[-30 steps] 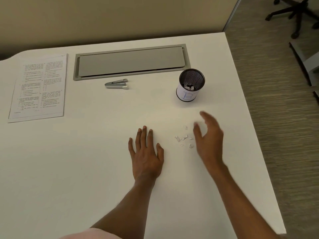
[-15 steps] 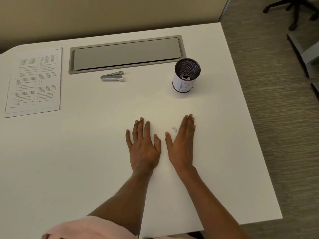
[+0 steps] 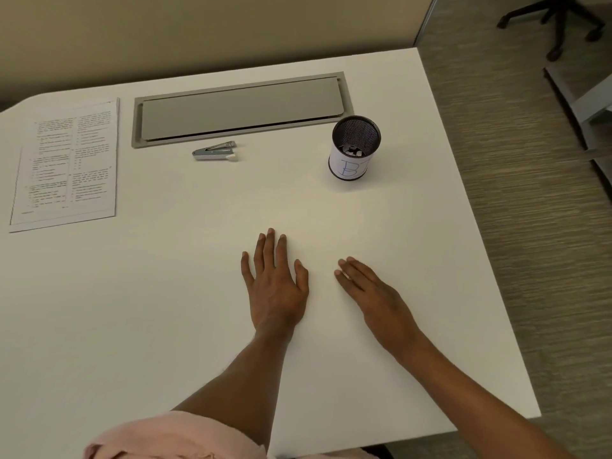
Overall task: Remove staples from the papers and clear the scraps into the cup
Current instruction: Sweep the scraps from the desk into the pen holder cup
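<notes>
My left hand [image 3: 275, 283] lies flat on the white desk [image 3: 165, 309], palm down, fingers apart. My right hand [image 3: 371, 293] lies flat just to its right, fingers together and angled to the upper left; any scraps under it are hidden. A black mesh cup [image 3: 355, 147] with a white label stands beyond the hands, scraps visible inside. A metal staple remover [image 3: 214, 151] lies left of the cup. Printed papers [image 3: 66, 165] lie at the far left.
A grey cable tray lid [image 3: 238, 107] is set into the desk behind the staple remover. The desk's right edge [image 3: 496, 293] drops to carpet. An office chair base [image 3: 549, 18] stands at the top right. A pink sleeve [image 3: 172, 435] shows at the bottom.
My right hand came down from beside the loose scraps, lay flat over them, then slid toward me and turned. The scraps are no longer in sight. My left hand stayed flat.
</notes>
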A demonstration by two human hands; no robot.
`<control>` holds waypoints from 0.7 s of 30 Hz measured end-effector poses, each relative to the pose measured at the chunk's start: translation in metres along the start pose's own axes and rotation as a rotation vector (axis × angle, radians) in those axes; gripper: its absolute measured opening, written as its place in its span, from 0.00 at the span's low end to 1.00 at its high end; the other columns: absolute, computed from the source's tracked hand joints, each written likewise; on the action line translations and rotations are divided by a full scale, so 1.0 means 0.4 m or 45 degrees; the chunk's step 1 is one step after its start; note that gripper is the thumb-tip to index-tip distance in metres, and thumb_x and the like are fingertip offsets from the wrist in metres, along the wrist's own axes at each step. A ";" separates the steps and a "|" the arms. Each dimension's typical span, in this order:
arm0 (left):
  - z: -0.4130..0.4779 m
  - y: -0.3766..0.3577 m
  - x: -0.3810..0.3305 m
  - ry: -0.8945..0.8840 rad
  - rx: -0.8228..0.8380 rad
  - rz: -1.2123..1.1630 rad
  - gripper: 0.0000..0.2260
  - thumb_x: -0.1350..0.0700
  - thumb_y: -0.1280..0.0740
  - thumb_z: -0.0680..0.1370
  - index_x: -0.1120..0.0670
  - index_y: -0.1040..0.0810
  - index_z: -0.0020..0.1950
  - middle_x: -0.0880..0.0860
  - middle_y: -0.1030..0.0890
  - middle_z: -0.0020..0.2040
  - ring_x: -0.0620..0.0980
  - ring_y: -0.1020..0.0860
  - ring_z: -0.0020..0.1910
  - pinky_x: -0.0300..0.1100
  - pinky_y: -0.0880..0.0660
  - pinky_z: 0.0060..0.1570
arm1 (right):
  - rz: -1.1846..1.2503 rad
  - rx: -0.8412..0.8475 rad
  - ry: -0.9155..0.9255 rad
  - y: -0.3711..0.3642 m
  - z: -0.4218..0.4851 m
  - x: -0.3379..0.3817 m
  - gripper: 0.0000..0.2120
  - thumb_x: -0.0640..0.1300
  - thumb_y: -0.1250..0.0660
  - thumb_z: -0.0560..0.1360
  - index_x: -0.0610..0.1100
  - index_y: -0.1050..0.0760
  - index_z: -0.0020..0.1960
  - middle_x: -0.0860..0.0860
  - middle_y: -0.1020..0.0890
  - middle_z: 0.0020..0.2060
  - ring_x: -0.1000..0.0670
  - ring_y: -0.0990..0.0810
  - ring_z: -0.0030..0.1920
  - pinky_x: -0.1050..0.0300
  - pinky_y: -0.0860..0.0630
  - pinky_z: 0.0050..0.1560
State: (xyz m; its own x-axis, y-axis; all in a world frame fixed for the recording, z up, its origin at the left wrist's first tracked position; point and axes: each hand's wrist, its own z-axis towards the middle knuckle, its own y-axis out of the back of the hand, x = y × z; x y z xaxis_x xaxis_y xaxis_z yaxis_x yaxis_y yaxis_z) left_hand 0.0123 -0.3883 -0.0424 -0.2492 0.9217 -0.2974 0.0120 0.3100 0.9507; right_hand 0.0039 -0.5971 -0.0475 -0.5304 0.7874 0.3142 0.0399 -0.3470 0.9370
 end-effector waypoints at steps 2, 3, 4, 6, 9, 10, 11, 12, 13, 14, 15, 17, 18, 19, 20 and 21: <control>0.000 -0.001 0.000 0.001 0.004 0.000 0.28 0.46 0.46 0.86 0.53 0.40 0.85 0.51 0.43 0.88 0.50 0.48 0.88 0.59 0.52 0.86 | -0.002 -0.039 0.121 0.013 -0.021 -0.036 0.29 0.22 0.42 0.71 0.35 0.21 0.68 0.41 0.18 0.67 0.42 0.19 0.68 0.49 0.16 0.60; 0.001 -0.001 0.000 0.001 0.007 0.001 0.28 0.46 0.46 0.86 0.53 0.40 0.85 0.51 0.43 0.88 0.50 0.48 0.88 0.60 0.52 0.86 | -0.006 -0.040 0.162 0.020 -0.023 -0.051 0.27 0.25 0.46 0.73 0.35 0.20 0.66 0.41 0.17 0.65 0.42 0.18 0.66 0.49 0.16 0.60; 0.001 -0.001 0.001 0.002 0.009 0.002 0.28 0.46 0.46 0.86 0.53 0.40 0.85 0.51 0.43 0.88 0.50 0.48 0.88 0.60 0.52 0.86 | -0.014 -0.034 0.198 0.029 -0.019 -0.061 0.26 0.27 0.47 0.74 0.34 0.19 0.65 0.41 0.16 0.63 0.41 0.17 0.64 0.50 0.16 0.58; 0.001 -0.002 0.001 0.003 0.009 0.007 0.27 0.46 0.47 0.86 0.53 0.40 0.85 0.51 0.43 0.88 0.50 0.48 0.88 0.60 0.52 0.86 | -0.037 -0.021 0.258 0.044 0.000 -0.071 0.23 0.28 0.46 0.75 0.33 0.18 0.61 0.41 0.15 0.59 0.41 0.15 0.59 0.52 0.14 0.52; 0.001 -0.003 0.000 0.005 0.008 0.006 0.27 0.46 0.46 0.86 0.52 0.40 0.85 0.51 0.43 0.88 0.50 0.48 0.88 0.59 0.52 0.86 | -0.038 0.029 0.277 0.061 0.041 -0.072 0.18 0.29 0.44 0.73 0.33 0.18 0.54 0.42 0.15 0.50 0.41 0.15 0.51 0.49 0.17 0.39; 0.001 -0.004 0.000 0.005 0.007 0.006 0.27 0.46 0.46 0.86 0.52 0.40 0.85 0.51 0.43 0.88 0.50 0.48 0.88 0.59 0.52 0.86 | -0.040 0.058 0.264 0.063 0.056 -0.074 0.16 0.27 0.42 0.71 0.33 0.18 0.51 0.43 0.16 0.48 0.40 0.16 0.49 0.48 0.18 0.37; 0.001 -0.004 0.000 0.005 0.004 0.005 0.27 0.46 0.46 0.86 0.52 0.40 0.85 0.51 0.43 0.88 0.50 0.48 0.88 0.59 0.52 0.86 | -0.037 0.077 0.230 0.064 0.072 -0.078 0.14 0.24 0.38 0.70 0.34 0.19 0.50 0.43 0.17 0.48 0.40 0.17 0.49 0.47 0.18 0.37; 0.001 -0.005 0.000 0.005 0.001 0.003 0.27 0.46 0.46 0.86 0.52 0.40 0.85 0.51 0.43 0.88 0.50 0.48 0.88 0.60 0.51 0.86 | -0.008 0.079 0.167 0.062 0.088 -0.085 0.15 0.23 0.33 0.68 0.35 0.19 0.51 0.43 0.17 0.48 0.40 0.17 0.50 0.47 0.18 0.40; 0.001 -0.004 0.001 0.006 -0.001 0.003 0.27 0.46 0.45 0.86 0.53 0.40 0.85 0.51 0.42 0.88 0.50 0.47 0.88 0.60 0.51 0.86 | 0.075 0.059 0.065 0.057 0.104 -0.090 0.15 0.23 0.30 0.68 0.35 0.18 0.52 0.43 0.16 0.49 0.41 0.16 0.51 0.47 0.17 0.45; 0.000 -0.004 0.001 0.006 -0.001 0.002 0.27 0.46 0.45 0.86 0.53 0.40 0.85 0.51 0.42 0.88 0.50 0.47 0.88 0.60 0.51 0.86 | 0.221 0.008 -0.089 0.057 0.122 -0.091 0.14 0.24 0.29 0.70 0.37 0.16 0.53 0.43 0.15 0.50 0.43 0.15 0.52 0.48 0.17 0.52; 0.001 -0.004 0.001 0.006 0.000 0.000 0.27 0.46 0.45 0.86 0.53 0.40 0.85 0.51 0.43 0.88 0.50 0.48 0.88 0.60 0.51 0.86 | 0.412 -0.063 -0.290 0.064 0.145 -0.088 0.12 0.26 0.28 0.73 0.38 0.15 0.52 0.44 0.13 0.49 0.45 0.14 0.51 0.48 0.17 0.56; 0.000 -0.004 0.000 0.004 0.003 -0.003 0.27 0.46 0.46 0.86 0.53 0.40 0.85 0.51 0.43 0.88 0.50 0.48 0.88 0.59 0.52 0.86 | 0.849 -0.160 -0.748 0.093 0.200 -0.090 0.08 0.30 0.26 0.74 0.41 0.13 0.49 0.46 0.11 0.46 0.50 0.13 0.47 0.48 0.17 0.59; 0.001 -0.004 0.000 0.005 0.005 -0.002 0.27 0.46 0.46 0.86 0.53 0.40 0.85 0.51 0.43 0.88 0.50 0.48 0.88 0.59 0.52 0.86 | 1.078 -0.190 -0.930 0.111 0.229 -0.093 0.08 0.31 0.25 0.74 0.42 0.12 0.48 0.47 0.11 0.44 0.52 0.13 0.46 0.50 0.17 0.60; 0.001 -0.005 0.000 0.007 0.007 0.002 0.27 0.46 0.46 0.86 0.53 0.40 0.85 0.51 0.43 0.88 0.50 0.48 0.88 0.59 0.52 0.86 | 1.293 -0.224 -1.035 0.133 0.258 -0.095 0.08 0.31 0.25 0.74 0.41 0.13 0.48 0.48 0.11 0.43 0.53 0.14 0.44 0.53 0.17 0.60; 0.002 -0.006 0.001 0.008 0.007 0.005 0.27 0.46 0.47 0.86 0.52 0.40 0.85 0.50 0.43 0.88 0.50 0.48 0.88 0.59 0.52 0.86 | 1.481 -0.267 -1.073 0.159 0.288 -0.095 0.07 0.30 0.25 0.74 0.40 0.13 0.49 0.48 0.11 0.41 0.53 0.15 0.42 0.56 0.18 0.58; 0.003 -0.007 0.002 0.009 0.007 0.007 0.27 0.45 0.48 0.86 0.52 0.40 0.85 0.50 0.43 0.88 0.50 0.48 0.88 0.59 0.52 0.86 | 1.628 -0.317 -1.069 0.189 0.319 -0.094 0.07 0.30 0.26 0.74 0.39 0.14 0.49 0.49 0.12 0.40 0.53 0.16 0.41 0.58 0.19 0.56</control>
State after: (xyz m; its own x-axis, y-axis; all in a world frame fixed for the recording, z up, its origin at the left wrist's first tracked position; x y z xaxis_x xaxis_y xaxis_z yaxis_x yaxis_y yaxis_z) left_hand 0.0131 -0.3884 -0.0455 -0.2557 0.9219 -0.2912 0.0189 0.3059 0.9519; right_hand 0.1350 -0.5880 0.0308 0.3606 -0.0697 0.9301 -0.1022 -0.9941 -0.0349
